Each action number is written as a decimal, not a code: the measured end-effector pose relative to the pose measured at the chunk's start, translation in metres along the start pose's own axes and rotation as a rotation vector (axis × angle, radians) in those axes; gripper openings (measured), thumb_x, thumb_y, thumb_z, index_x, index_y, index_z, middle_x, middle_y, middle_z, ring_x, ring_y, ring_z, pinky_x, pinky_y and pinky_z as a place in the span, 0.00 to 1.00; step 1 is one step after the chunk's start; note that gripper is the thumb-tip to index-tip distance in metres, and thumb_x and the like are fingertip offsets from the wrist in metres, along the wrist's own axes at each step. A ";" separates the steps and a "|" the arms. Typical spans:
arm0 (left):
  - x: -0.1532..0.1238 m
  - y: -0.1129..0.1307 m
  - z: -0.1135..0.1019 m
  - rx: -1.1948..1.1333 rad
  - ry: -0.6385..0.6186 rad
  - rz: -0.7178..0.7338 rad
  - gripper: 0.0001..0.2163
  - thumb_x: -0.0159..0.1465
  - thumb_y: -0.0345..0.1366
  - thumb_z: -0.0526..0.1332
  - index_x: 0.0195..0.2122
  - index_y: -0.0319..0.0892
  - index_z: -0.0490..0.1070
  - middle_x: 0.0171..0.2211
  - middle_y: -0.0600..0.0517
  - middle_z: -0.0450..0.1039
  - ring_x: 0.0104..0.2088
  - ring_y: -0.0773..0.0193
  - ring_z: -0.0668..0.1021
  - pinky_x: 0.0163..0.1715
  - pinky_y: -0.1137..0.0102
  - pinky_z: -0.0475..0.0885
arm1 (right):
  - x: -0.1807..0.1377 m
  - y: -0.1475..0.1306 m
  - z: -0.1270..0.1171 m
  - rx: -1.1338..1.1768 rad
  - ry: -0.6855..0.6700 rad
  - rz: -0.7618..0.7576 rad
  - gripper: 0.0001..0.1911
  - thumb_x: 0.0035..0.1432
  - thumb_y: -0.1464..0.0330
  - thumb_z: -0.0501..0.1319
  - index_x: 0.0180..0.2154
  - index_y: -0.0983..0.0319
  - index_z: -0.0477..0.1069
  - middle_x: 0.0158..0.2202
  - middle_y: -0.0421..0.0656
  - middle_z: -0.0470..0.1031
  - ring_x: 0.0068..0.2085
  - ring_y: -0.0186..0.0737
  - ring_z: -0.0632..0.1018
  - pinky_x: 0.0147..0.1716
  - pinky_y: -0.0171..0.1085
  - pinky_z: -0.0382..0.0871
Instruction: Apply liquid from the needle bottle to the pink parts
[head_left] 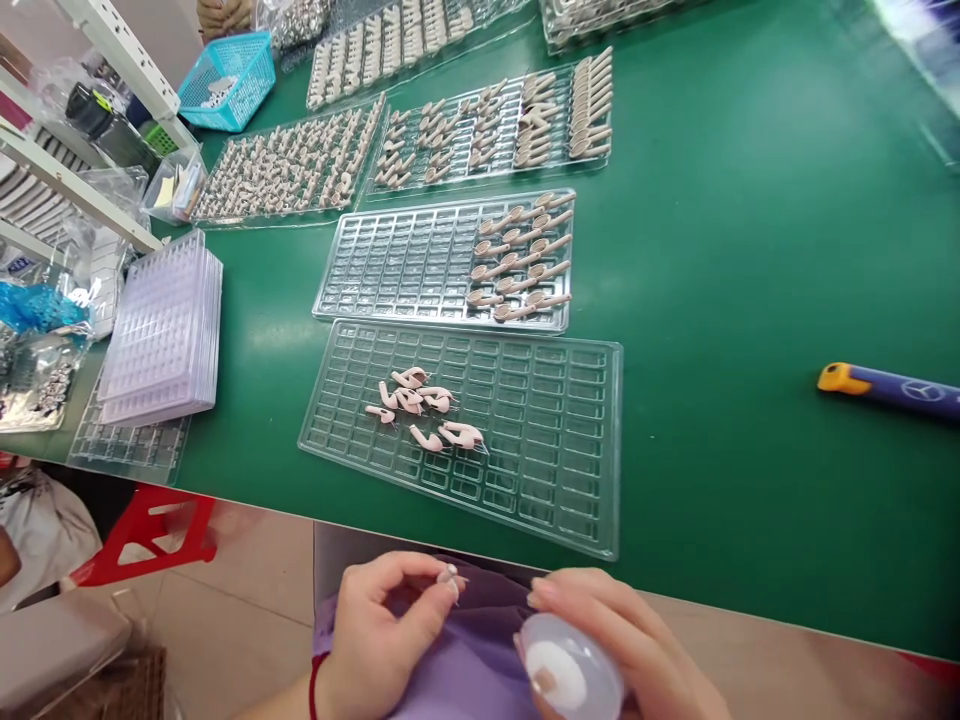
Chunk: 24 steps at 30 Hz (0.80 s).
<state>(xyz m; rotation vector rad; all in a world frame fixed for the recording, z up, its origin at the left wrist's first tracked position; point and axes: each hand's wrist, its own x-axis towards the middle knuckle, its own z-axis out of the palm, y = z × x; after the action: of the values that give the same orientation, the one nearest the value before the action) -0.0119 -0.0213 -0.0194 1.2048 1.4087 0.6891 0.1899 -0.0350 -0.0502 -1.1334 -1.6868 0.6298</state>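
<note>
Thumb and forefinger of my left hand (386, 625) pinch a small pale earphone piece (451, 577) with thin wire ends, over my lap. My right hand (622, 630) is wrapped round a translucent round bottle (574, 668) with a white and tan spot on it. Both hands are just off the table's front edge. Nearest to them lies a clear compartment tray (544, 455), on which several pale pink earphone shells (427, 440) with fine wires rest in a loose group. Behind it, another clear tray (390, 260) carries rows of beige stemmed shells (517, 262) at its right end.
Filled trays (289, 170) of beige parts stand farther back on the green table (735, 250). Stacked clear trays (161, 325) sit at left, near a metal rack (112, 50) and a blue basket (251, 85). A purple and yellow tool (892, 388) lies at right. Another person's hand (223, 15) shows at the top.
</note>
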 end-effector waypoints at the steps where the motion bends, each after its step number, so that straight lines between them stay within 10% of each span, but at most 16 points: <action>1: 0.000 -0.003 0.003 -0.146 -0.020 -0.155 0.07 0.61 0.39 0.67 0.35 0.40 0.78 0.32 0.47 0.83 0.31 0.63 0.83 0.29 0.74 0.76 | 0.004 -0.001 0.005 -0.014 0.023 -0.047 0.22 0.57 0.76 0.60 0.53 0.60 0.65 0.36 0.45 0.74 0.33 0.38 0.78 0.31 0.35 0.76; 5: 0.007 -0.012 0.012 -0.492 -0.041 -0.386 0.14 0.55 0.44 0.72 0.31 0.37 0.77 0.27 0.47 0.82 0.27 0.64 0.81 0.25 0.75 0.73 | 0.013 -0.001 0.017 -0.127 0.074 -0.165 0.14 0.55 0.79 0.60 0.44 0.62 0.70 0.32 0.43 0.72 0.31 0.36 0.75 0.31 0.36 0.73; 24: 0.015 -0.001 0.023 -0.628 0.008 -0.440 0.14 0.48 0.43 0.75 0.23 0.37 0.79 0.19 0.52 0.77 0.17 0.73 0.72 0.20 0.77 0.69 | 0.008 0.002 0.023 -0.231 0.084 -0.157 0.12 0.57 0.80 0.57 0.41 0.62 0.69 0.36 0.44 0.69 0.36 0.38 0.71 0.35 0.39 0.67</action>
<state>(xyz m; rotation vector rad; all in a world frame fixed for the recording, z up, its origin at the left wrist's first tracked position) 0.0113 -0.0123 -0.0306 0.3853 1.2662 0.7411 0.1687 -0.0242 -0.0576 -1.1572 -1.7882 0.2906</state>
